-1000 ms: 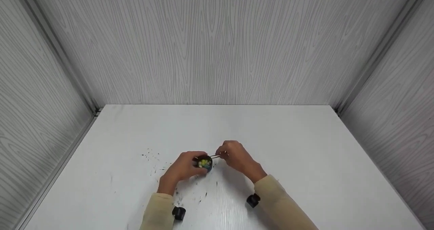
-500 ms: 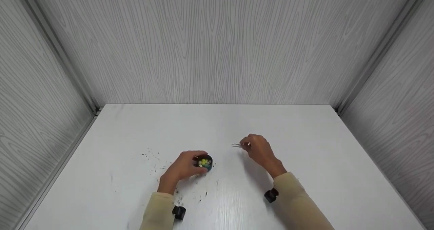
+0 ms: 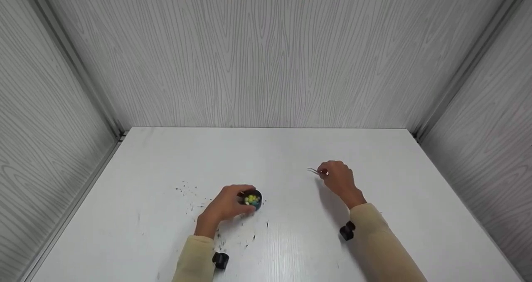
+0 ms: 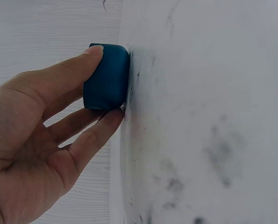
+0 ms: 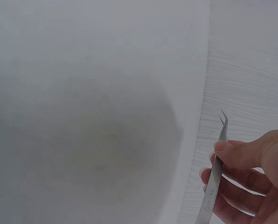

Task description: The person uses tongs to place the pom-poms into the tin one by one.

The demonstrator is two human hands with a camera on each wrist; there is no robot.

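A small blue cup holding yellow and green beads stands on the white table. My left hand grips the cup, thumb on one side and fingers on the other. My right hand is off to the right of the cup and pinches thin metal tweezers. The tweezer tips point left toward the cup and hold nothing that I can see.
Dark specks are scattered on the table around and in front of the cup. Grey wood-grain walls close in the table at the back and on both sides. Black wrist cameras sit on both sleeves.
My right hand has drawn the tweezers away from the cup, moving right and slightly back across the table. The left hand and the cup have stayed in place.
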